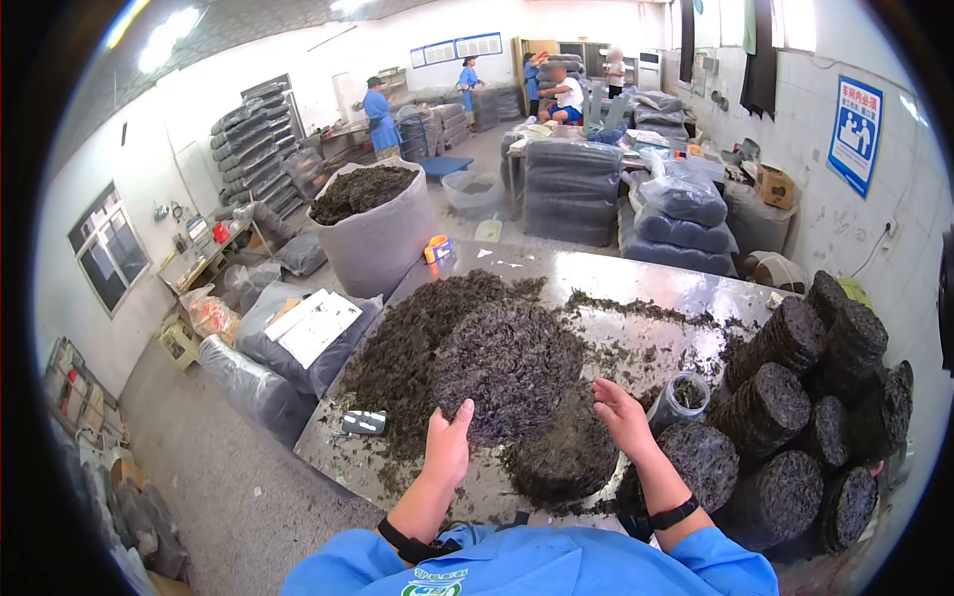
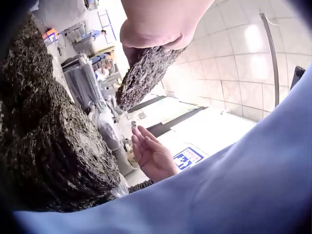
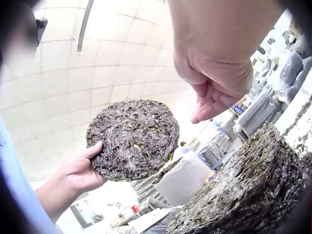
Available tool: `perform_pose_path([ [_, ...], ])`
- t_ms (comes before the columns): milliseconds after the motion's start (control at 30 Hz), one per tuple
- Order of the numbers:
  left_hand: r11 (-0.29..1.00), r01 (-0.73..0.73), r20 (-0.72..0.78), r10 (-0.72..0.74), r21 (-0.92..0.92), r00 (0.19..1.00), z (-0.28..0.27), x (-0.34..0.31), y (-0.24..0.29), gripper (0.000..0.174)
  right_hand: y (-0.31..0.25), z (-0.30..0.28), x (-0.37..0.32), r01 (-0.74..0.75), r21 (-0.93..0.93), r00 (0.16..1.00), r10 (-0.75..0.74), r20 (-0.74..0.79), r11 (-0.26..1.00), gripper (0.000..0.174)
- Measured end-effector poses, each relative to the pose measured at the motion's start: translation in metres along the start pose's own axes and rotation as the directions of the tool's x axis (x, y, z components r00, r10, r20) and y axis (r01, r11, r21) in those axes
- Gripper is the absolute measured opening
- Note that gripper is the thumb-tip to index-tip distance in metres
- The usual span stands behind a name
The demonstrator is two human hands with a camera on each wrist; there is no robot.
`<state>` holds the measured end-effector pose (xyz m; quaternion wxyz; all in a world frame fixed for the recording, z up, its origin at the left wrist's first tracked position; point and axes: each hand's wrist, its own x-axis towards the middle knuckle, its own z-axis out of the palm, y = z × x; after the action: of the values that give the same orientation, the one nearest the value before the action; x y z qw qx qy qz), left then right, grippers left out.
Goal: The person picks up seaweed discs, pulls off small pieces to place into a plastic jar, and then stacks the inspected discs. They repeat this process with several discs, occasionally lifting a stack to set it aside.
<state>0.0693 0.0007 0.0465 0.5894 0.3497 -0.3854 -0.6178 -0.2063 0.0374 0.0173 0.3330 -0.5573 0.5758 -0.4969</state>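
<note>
The left hand [image 3: 80, 170] held a round seaweed cake [image 3: 132, 139] by its edge, with the thumb pressed on the front. The fingers were behind the cake, so they were hidden. The cake was up in the air, standing on its edge, above a stack of seaweed cakes [image 1: 561, 457] on the metal table [image 1: 596, 273]. The right hand [image 1: 621, 417] was just beside the cake but did not touch it. Its fingers were loose and a little bent, and it held nothing. From the head camera the cake was hard to tell from the loose seaweed [image 1: 417, 338] spread behind it, because both were dark and crumbly. The cake also covered part of the stack under it. A glass jar [image 1: 681, 397] stood near the right hand, and the hand hid part of it. More rolls of seaweed cakes [image 1: 795, 397] were piled on the right side of the table, and the dark rim of the picture cut some of them off. A small black thing [image 1: 364, 423] lay near the left edge of the table, too small to make out. In the left wrist camera a blue sleeve [image 2: 243, 185] filled much of the picture.
</note>
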Motion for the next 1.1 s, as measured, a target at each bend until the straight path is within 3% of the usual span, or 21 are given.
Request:
perform_pose_path([
  [33, 1.000, 0.001, -0.002, -0.001, 0.000, 1.000, 0.001, -0.001, 0.001, 0.039, -0.007, 0.001, -0.002, 0.091, -0.191, 0.996, -0.092, 0.005, 0.977, 0.045],
  [100, 0.998, -0.020, 0.006, 0.020, -0.057, 1.000, 0.006, -0.004, 0.006, 0.039, -0.027, 0.000, -0.009, 0.054, -0.246, 0.998, -0.050, 0.025, 0.968, 0.055],
  [167, 0.994, 0.005, 0.012, -0.004, -0.112, 1.000, 0.005, -0.004, 0.003, 0.040, -0.045, 0.002, -0.016, 0.224, -0.477, 0.967, -0.254, 0.003, 0.850, 0.065],
  [300, 0.979, 0.047, 0.025, -0.042, -0.198, 0.999, 0.004, -0.003, 0.000, 0.039, -0.070, 0.008, -0.029, 0.271, -0.606, 0.950, -0.308, 0.044, 0.748, 0.074],
  [367, 0.981, 0.050, -0.002, -0.051, -0.185, 0.999, 0.004, -0.003, -0.002, 0.037, -0.082, 0.012, -0.036, 0.370, -0.693, 0.907, -0.403, 0.124, 0.619, 0.077],
  [433, 0.984, 0.054, -0.030, -0.060, -0.172, 0.998, 0.007, -0.005, -0.005, 0.036, -0.085, 0.019, -0.041, 0.402, -0.680, 0.890, -0.437, 0.133, 0.613, 0.076],
  [500, 0.971, 0.121, -0.022, -0.128, -0.208, 0.992, 0.013, -0.009, -0.007, 0.034, -0.086, 0.025, -0.046, 0.502, -0.749, 0.828, -0.491, 0.272, 0.433, 0.076],
  [567, 0.965, 0.150, -0.028, -0.160, -0.213, 0.987, 0.022, -0.014, -0.007, 0.034, -0.077, 0.032, -0.046, 0.515, -0.738, 0.819, -0.503, 0.275, 0.436, 0.066],
  [633, 0.944, 0.228, 0.016, -0.231, -0.237, 0.973, 0.027, -0.018, -0.010, 0.033, -0.071, 0.034, -0.045, 0.522, -0.809, 0.791, -0.508, 0.341, 0.270, 0.056],
  [667, 0.935, 0.262, 0.032, -0.262, -0.239, 0.964, 0.027, -0.018, -0.013, 0.032, -0.073, 0.034, -0.046, 0.524, -0.777, 0.801, -0.513, 0.310, 0.349, 0.052],
  [933, 0.904, 0.349, 0.013, -0.357, -0.247, 0.934, 0.034, -0.021, -0.018, 0.035, -0.061, 0.027, -0.041, 0.577, -0.746, 0.747, -0.585, 0.317, 0.333, 0.047],
  [1033, 0.892, 0.392, 0.070, -0.387, -0.226, 0.920, 0.036, -0.025, -0.011, 0.039, -0.059, 0.020, -0.036, 0.565, -0.737, 0.756, -0.590, 0.283, 0.371, 0.047],
  [1100, 0.823, 0.453, 0.332, -0.345, -0.343, 0.878, 0.039, -0.022, 0.003, 0.051, -0.056, 0.014, -0.031, 0.523, -0.719, 0.784, -0.589, 0.196, 0.458, 0.052],
])
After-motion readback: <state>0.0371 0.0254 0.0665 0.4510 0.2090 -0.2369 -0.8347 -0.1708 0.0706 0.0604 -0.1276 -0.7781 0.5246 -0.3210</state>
